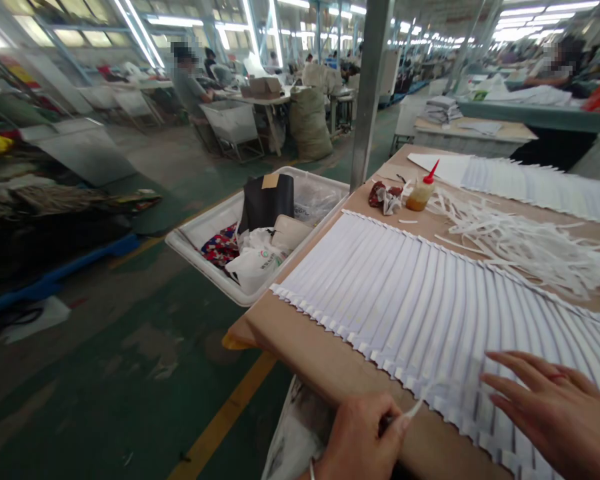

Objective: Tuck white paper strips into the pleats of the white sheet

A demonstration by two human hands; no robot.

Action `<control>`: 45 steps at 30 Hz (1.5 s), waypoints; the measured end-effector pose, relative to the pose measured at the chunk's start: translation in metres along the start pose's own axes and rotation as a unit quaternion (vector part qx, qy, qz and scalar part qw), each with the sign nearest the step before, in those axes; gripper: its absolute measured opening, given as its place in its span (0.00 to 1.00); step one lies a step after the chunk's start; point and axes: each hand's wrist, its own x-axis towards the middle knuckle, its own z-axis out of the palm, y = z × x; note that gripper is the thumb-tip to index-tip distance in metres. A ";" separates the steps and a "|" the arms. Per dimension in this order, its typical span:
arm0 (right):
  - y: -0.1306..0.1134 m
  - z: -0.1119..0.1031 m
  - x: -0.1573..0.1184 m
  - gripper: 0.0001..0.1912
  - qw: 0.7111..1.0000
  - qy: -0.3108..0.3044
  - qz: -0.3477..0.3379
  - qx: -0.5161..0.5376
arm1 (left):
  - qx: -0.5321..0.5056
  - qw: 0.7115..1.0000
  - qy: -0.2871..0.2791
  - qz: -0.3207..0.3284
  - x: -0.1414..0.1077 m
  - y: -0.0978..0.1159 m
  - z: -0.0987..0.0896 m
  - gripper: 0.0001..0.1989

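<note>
At the table's near edge my left hand point(363, 433) is closed, with a thin white strip point(419, 405) pinched between thumb and forefinger. Over the long row of overlapping white pieces point(405, 287), my right hand point(555, 410) is stretched out, fingers apart and slightly blurred. It seems to hold nothing; whether it touches the row I cannot tell. The pieces lie side by side like shingles, their folded ends along the near edge. Beyond them is a loose heap of white strips point(525, 240). A glue bottle with a red nozzle point(421, 193) stands at the far left.
Beside the bottle lies a crumpled patterned cloth point(384, 197). A second row of white pieces point(520, 183) runs along the far side. Left of the brown tabletop point(300, 340) is a white bin point(220, 283) with bags inside. A metal post point(369, 100) rises at the table's far corner.
</note>
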 end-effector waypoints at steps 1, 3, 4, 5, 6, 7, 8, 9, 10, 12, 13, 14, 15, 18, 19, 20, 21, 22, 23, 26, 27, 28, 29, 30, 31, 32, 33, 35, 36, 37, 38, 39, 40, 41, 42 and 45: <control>-0.013 0.004 0.007 0.14 0.999 0.001 -0.038 -0.026 | 0.004 1.000 0.013 0.010 0.002 0.004 0.000 0.07; -0.043 0.013 0.023 0.19 0.994 -0.031 -0.103 -0.014 | -0.024 0.999 0.028 0.026 0.007 0.010 0.001 0.08; -0.057 0.017 0.031 0.19 0.991 -0.069 -0.115 0.023 | -0.049 0.998 0.031 0.030 0.010 0.011 0.001 0.09; -0.068 0.020 0.040 0.16 0.986 -0.112 -0.110 0.063 | -0.077 0.996 0.030 0.028 0.012 0.012 0.000 0.10; -0.076 0.023 0.048 0.13 0.979 -0.151 -0.091 0.102 | -0.107 0.994 0.026 0.020 0.015 0.013 0.000 0.12; -0.081 0.024 0.056 0.13 0.971 -0.187 -0.062 0.134 | -0.134 0.991 0.019 0.006 0.018 0.012 -0.001 0.13; -0.082 0.025 0.063 0.14 0.963 -0.213 -0.030 0.160 | -0.156 0.988 0.011 -0.011 0.020 0.012 -0.002 0.14; -0.081 0.025 0.070 0.15 0.957 -0.230 0.000 0.178 | -0.172 0.985 0.005 -0.026 0.022 0.011 -0.004 0.14; -0.078 0.025 0.077 0.14 0.952 -0.240 0.022 0.188 | -0.177 0.983 0.002 -0.036 0.024 0.010 -0.005 0.14; -0.071 0.026 0.090 0.12 0.951 -0.247 0.031 0.181 | -0.144 0.989 0.011 -0.033 0.028 0.009 -0.009 0.13; -0.068 0.028 0.097 0.11 0.954 -0.246 0.025 0.168 | -0.107 0.994 0.026 -0.019 0.029 0.007 -0.012 0.12; -0.066 0.030 0.103 0.10 0.958 -0.244 0.014 0.150 | -0.063 0.997 0.047 0.002 0.031 0.006 -0.015 0.11; -0.065 0.032 0.109 0.09 0.962 -0.242 0.001 0.129 | -0.017 0.997 0.071 0.027 0.032 0.004 -0.018 0.09; -0.065 0.039 0.127 0.08 0.968 -0.243 -0.023 0.056 | 0.099 0.981 0.135 0.093 0.034 -0.004 -0.027 0.08; -0.066 0.041 0.132 0.09 0.969 -0.245 -0.027 0.030 | 0.129 0.975 0.147 0.109 0.035 -0.008 -0.030 0.08; -0.068 0.042 0.136 0.09 0.969 -0.247 -0.030 0.005 | 0.155 0.968 0.155 0.124 0.035 -0.011 -0.032 0.08; -0.069 0.042 0.140 0.10 0.968 -0.249 -0.033 -0.019 | 0.177 0.961 0.162 0.137 0.036 -0.014 -0.033 0.08; -0.071 0.042 0.144 0.10 0.966 -0.251 -0.038 -0.041 | 0.194 0.955 0.168 0.151 0.037 -0.016 -0.034 0.08; -0.072 0.042 0.147 0.10 0.965 -0.252 -0.042 -0.062 | 0.207 0.949 0.173 0.164 0.038 -0.018 -0.035 0.08; -0.075 0.040 0.153 0.11 0.960 -0.253 -0.054 -0.107 | 0.232 0.934 0.186 0.196 0.040 -0.020 -0.034 0.08; -0.076 0.040 0.155 0.10 0.959 -0.253 -0.055 -0.115 | 0.240 0.930 0.189 0.204 0.042 -0.020 -0.034 0.09; -0.076 0.040 0.156 0.10 0.958 -0.254 -0.054 -0.121 | 0.249 0.926 0.192 0.211 0.043 -0.019 -0.034 0.10; -0.077 0.039 0.158 0.10 0.957 -0.256 -0.053 -0.125 | 0.259 0.921 0.193 0.218 0.044 -0.019 -0.033 0.10; -0.077 0.039 0.159 0.11 0.956 -0.257 -0.052 -0.128 | 0.270 0.916 0.192 0.224 0.045 -0.018 -0.033 0.11; -0.077 0.039 0.160 0.11 0.956 -0.259 -0.051 -0.130 | 0.282 0.912 0.191 0.230 0.047 -0.018 -0.033 0.11; -0.078 0.038 0.161 0.11 0.955 -0.260 -0.051 -0.132 | 0.294 0.907 0.189 0.234 0.048 -0.017 -0.033 0.12; -0.078 0.038 0.162 0.11 0.955 -0.260 -0.050 -0.135 | 0.304 0.904 0.187 0.237 0.049 -0.017 -0.033 0.12; -0.078 0.038 0.164 0.10 0.954 -0.260 -0.049 -0.140 | 0.322 0.898 0.182 0.240 0.052 -0.017 -0.033 0.14; -0.079 0.038 0.164 0.10 0.954 -0.260 -0.050 -0.141 | 0.330 0.896 0.179 0.239 0.054 -0.017 -0.033 0.14; -0.079 0.038 0.165 0.10 0.954 -0.260 -0.053 -0.142 | 0.338 0.894 0.176 0.236 0.055 -0.017 -0.032 0.15; -0.080 0.038 0.165 0.10 0.953 -0.260 -0.056 -0.143 | 0.347 0.892 0.172 0.232 0.056 -0.016 -0.032 0.15; -0.080 0.039 0.166 0.10 0.953 -0.259 -0.061 -0.142 | 0.356 0.891 0.169 0.227 0.057 -0.016 -0.031 0.15; -0.080 0.039 0.166 0.10 0.953 -0.259 -0.066 -0.142 | 0.365 0.889 0.166 0.222 0.058 -0.016 -0.030 0.14; -0.079 0.039 0.167 0.10 0.953 -0.257 -0.071 -0.143 | 0.373 0.887 0.163 0.217 0.058 -0.016 -0.029 0.14; -0.077 0.037 0.168 0.10 0.954 -0.255 -0.073 -0.143 | 0.379 0.886 0.162 0.214 0.058 -0.016 -0.029 0.14; -0.063 0.028 0.176 0.10 0.961 -0.234 -0.067 -0.132 | 0.387 0.883 0.159 0.212 0.058 -0.016 -0.028 0.14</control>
